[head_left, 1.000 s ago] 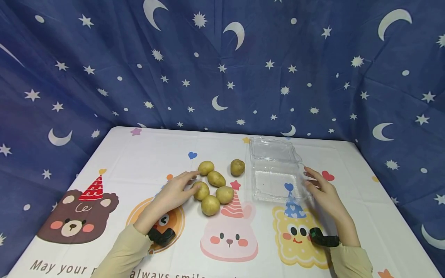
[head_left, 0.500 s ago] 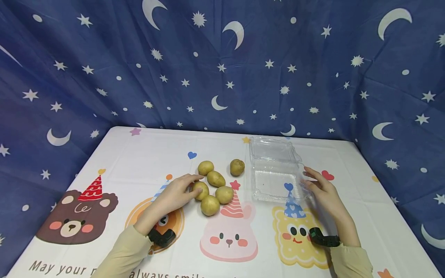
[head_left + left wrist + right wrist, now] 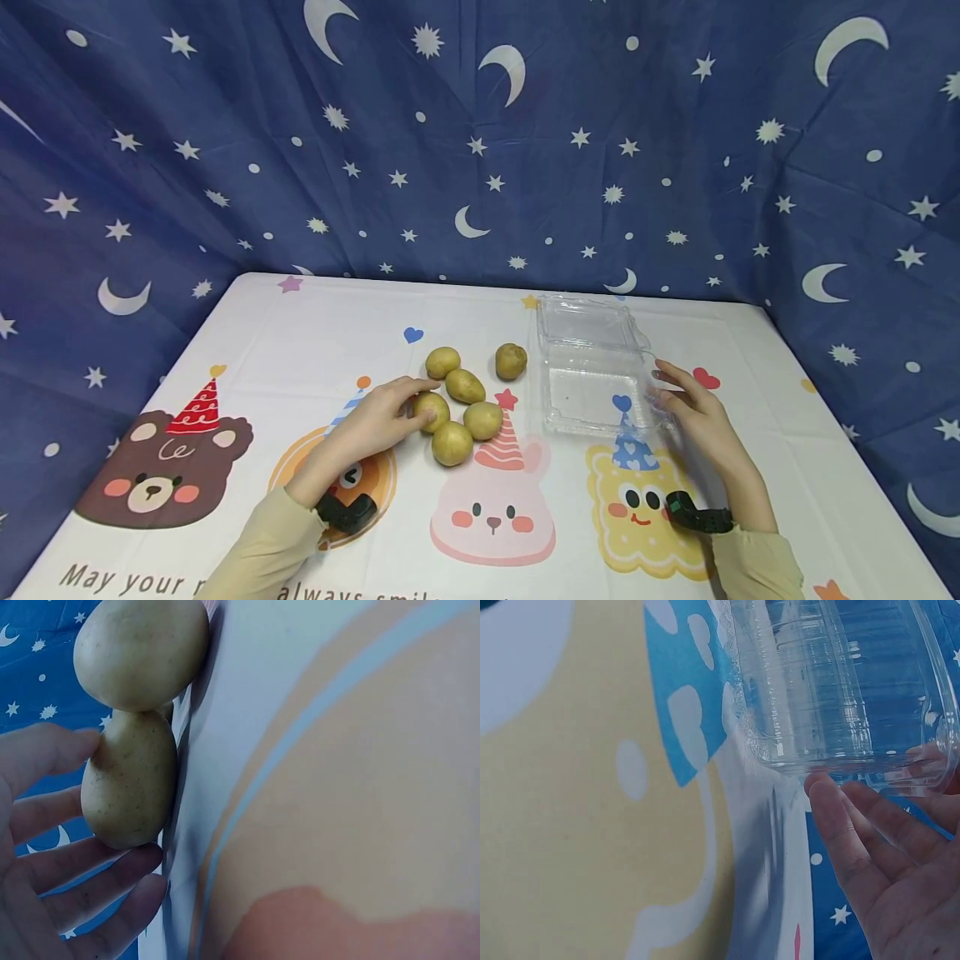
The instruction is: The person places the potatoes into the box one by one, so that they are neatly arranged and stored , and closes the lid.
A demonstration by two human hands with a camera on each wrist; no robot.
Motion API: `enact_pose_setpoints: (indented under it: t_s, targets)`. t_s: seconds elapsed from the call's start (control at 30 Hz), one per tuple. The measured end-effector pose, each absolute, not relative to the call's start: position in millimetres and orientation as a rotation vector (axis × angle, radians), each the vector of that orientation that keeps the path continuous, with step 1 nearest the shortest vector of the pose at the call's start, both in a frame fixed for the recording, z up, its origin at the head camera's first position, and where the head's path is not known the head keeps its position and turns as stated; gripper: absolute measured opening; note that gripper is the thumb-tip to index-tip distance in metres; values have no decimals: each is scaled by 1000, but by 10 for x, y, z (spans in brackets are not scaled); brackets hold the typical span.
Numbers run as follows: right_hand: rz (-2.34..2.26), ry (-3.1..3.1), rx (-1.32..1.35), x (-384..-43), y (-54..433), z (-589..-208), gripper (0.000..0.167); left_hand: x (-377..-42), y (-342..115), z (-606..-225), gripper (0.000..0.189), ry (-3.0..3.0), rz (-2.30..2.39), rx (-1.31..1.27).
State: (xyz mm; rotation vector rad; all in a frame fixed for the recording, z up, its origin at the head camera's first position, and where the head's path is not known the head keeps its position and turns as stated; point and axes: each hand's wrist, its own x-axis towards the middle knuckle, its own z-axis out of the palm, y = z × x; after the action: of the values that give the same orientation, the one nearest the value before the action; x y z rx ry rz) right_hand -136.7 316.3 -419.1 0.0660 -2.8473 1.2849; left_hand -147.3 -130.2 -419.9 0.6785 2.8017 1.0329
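Note:
Several yellow-brown potatoes lie grouped mid-table. My left hand (image 3: 378, 417) holds the leftmost potato (image 3: 432, 412), thumb on its near side and fingers around the far side. In the left wrist view this potato (image 3: 129, 780) stands between thumb and fingers, touching another potato (image 3: 142, 652). Right of the group is a clear plastic clamshell container (image 3: 592, 392), its lid (image 3: 588, 323) laid back. My right hand (image 3: 701, 417) grips its right side wall at the rim. In the right wrist view, fingertips (image 3: 825, 791) touch the wall from outside, and another digit shows blurred through the plastic.
One potato (image 3: 511, 361) sits apart, between the group and the container. A white tablecloth (image 3: 337, 321) with cartoon prints covers the table. Behind it hangs a dark blue curtain (image 3: 420, 208) with moons and stars.
My left hand's fingers and thumb have closed in around the leftmost potato. My right thumb has shifted slightly left over the container's rim. The potatoes and container stay in place.

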Motion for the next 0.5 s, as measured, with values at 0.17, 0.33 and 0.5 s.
enact_pose_setpoints:
  t_s: [0.17, 0.33, 0.5]
  targets:
    - [1270, -2841, 69, -1362, 3164, -4192, 50, -1476, -1325, -4199, 44, 2764, 1051, 699]
    - [1275, -2826, 76, -1356, 3164, -4207, 49, -1482, -1342, -4204, 46, 2763, 1022, 733]
    - [1292, -2820, 98, -1353, 3167, -4209, 49, -1481, -1348, -4215, 53, 2765, 980, 773]
